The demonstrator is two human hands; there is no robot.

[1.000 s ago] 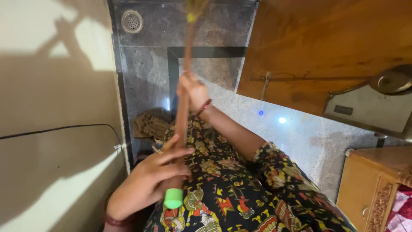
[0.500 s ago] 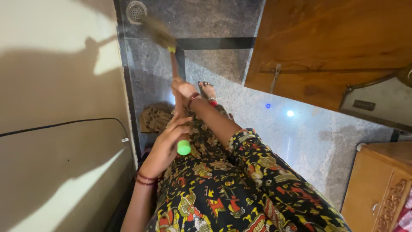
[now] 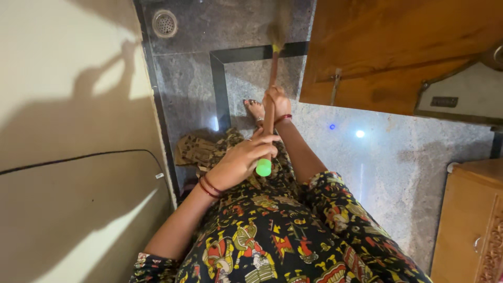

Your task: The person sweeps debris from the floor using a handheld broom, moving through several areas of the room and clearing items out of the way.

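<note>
Head view: broom (image 3: 270, 107), upright at frame centre, bristles on the grey floor (image 3: 367, 173) beside the wooden door (image 3: 398, 47). Left hand (image 3: 238, 162) wraps the green-capped top; right hand (image 3: 277, 102) clasps mid-handle. Judgement: short low strokes, both grips firm, foot (image 3: 255, 110) kept aside.

Hard wall shadows, floor glare

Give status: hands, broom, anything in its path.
Left hand gripping broom handle near its green end cap; right hand gripping lower down. Bristles on grey floor, blurred. Wooden door close beside; bare foot next to handle.
</note>
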